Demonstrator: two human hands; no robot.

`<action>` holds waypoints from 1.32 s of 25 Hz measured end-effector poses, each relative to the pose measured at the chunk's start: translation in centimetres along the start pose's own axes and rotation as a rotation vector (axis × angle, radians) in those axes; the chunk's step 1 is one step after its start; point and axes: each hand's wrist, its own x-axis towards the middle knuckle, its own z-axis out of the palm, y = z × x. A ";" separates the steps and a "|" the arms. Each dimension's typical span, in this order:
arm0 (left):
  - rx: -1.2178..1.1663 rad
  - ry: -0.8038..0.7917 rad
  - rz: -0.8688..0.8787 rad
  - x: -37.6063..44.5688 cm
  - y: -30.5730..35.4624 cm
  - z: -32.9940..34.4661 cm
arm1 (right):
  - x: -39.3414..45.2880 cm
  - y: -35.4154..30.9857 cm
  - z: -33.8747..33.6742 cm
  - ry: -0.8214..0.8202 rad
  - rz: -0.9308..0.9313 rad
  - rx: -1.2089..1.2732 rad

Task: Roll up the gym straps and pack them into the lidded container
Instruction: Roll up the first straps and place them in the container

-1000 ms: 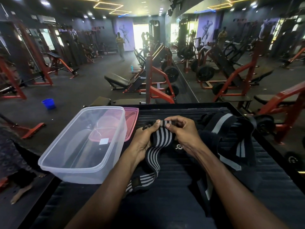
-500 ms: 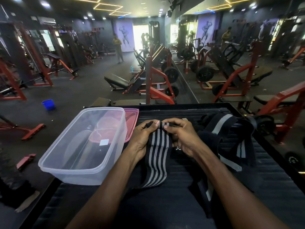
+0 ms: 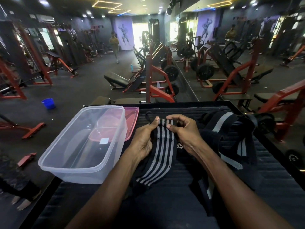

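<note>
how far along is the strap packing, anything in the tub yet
Early. Done: the clear container stands open, its pink lid off behind it; no strap shows inside. In hand: left hand and right hand pinch the far end of the striped strap, just starting a roll. Left: the strap pile lies unrolled.

No legible text | white sticker on clear plastic container (image 3: pixel 85 142) blank | white logo on black strap (image 3: pixel 180 145): I can't read it

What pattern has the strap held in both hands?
The fabric gym strap is black with grey lengthwise stripes, seen best in the head view.
</note>
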 end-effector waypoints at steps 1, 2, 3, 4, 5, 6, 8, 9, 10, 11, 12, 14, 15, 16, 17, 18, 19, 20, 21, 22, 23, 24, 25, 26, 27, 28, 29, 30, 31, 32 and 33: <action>0.023 0.002 0.037 0.0 0.1 0.1 | 0.0 0.0 0.0 -0.001 -0.003 -0.008; 0.043 0.005 0.073 -0.1 0.1 0.2 | 0.0 0.0 0.0 -0.001 0.001 -0.003; 0.051 0.014 0.099 -0.1 0.1 0.3 | 0.0 0.0 -0.1 -0.007 0.015 0.020; 0.051 0.026 0.116 -0.1 0.1 0.4 | -0.1 0.0 0.0 -0.025 0.043 0.058; 0.050 0.037 0.128 -0.2 0.1 0.4 | -0.2 -0.1 0.1 -0.057 0.081 0.095; 0.048 0.039 0.132 -0.1 0.1 0.4 | -0.3 -0.1 0.2 -0.091 0.107 0.104; 0.037 0.013 0.133 0.1 0.0 0.2 | -0.4 0.0 0.3 -0.120 0.083 0.038; 0.015 -0.005 0.133 0.2 -0.1 0.1 | -0.4 0.0 0.3 -0.121 0.052 0.002; -0.010 -0.026 0.130 0.3 -0.1 0.0 | -0.5 -0.1 0.2 -0.123 0.022 -0.027; -0.016 -0.035 0.125 0.4 -0.1 -0.1 | -0.5 -0.1 0.1 -0.132 0.001 -0.042; 0.001 -0.022 0.118 0.3 -0.1 0.0 | -0.6 -0.1 0.1 -0.143 -0.016 -0.058; 0.075 0.061 0.135 0.3 -0.3 0.1 | -0.6 0.1 0.3 -0.143 -0.040 -0.080; 0.116 0.104 0.159 0.4 -0.4 0.1 | -0.6 0.3 0.4 -0.131 -0.038 -0.085; 0.150 0.127 0.192 0.6 -0.5 -0.1 | -0.5 0.4 0.6 -0.119 -0.019 -0.088; 0.175 0.127 0.226 0.7 -0.5 -0.2 | -0.4 0.5 0.7 -0.110 0.027 -0.078; 0.202 0.120 0.256 0.8 -0.5 -0.4 | -0.4 0.5 0.7 -0.112 0.087 -0.053; 0.228 0.112 0.269 0.7 -0.4 -0.4 | -0.4 0.5 0.7 -0.118 0.144 -0.027; 0.256 0.111 0.268 0.7 -0.4 -0.4 | -0.3 0.6 0.6 -0.114 0.166 -0.024; 0.271 0.110 0.249 0.6 -0.3 -0.4 | -0.1 0.8 0.4 -0.097 0.150 -0.048; 0.267 0.106 0.212 0.6 -0.3 -0.4 | 0.0 1.0 0.3 -0.073 0.105 -0.091; 0.227 0.085 0.160 0.7 -0.3 -0.6 | 0.1 1.2 0.2 -0.062 0.061 -0.113; 0.160 0.052 0.105 0.8 -0.3 -0.7 | 0.1 1.3 0.1 -0.066 0.024 -0.123; 0.104 0.022 0.054 0.7 -0.3 -0.8 | 0.1 1.4 0.1 -0.079 0.001 -0.119; 0.091 0.006 0.023 0.7 -0.3 -0.9 | 0.0 1.4 0.1 -0.094 -0.029 -0.126; 0.117 0.007 0.015 0.6 -0.3 -0.9 | 0.0 1.4 0.1 -0.107 -0.061 -0.136; 0.148 0.022 0.031 0.6 -0.3 -0.9 | -0.1 1.3 0.1 -0.118 -0.092 -0.153; 0.173 0.043 0.063 0.5 -0.3 -0.9 | -0.1 1.2 0.2 -0.119 -0.109 -0.164; 0.199 0.062 0.102 0.6 -0.3 -1.0 | -0.1 1.3 0.2 -0.109 -0.103 -0.167; 0.230 0.074 0.140 0.6 -0.2 -1.0 | -0.1 1.2 0.2 -0.090 -0.062 -0.154; 0.277 0.089 0.176 0.7 -0.2 -1.1 | -0.1 1.0 0.3 -0.085 0.002 -0.133; 0.325 0.098 0.204 0.8 -0.2 -1.2 | -0.2 1.0 0.3 -0.098 0.058 -0.123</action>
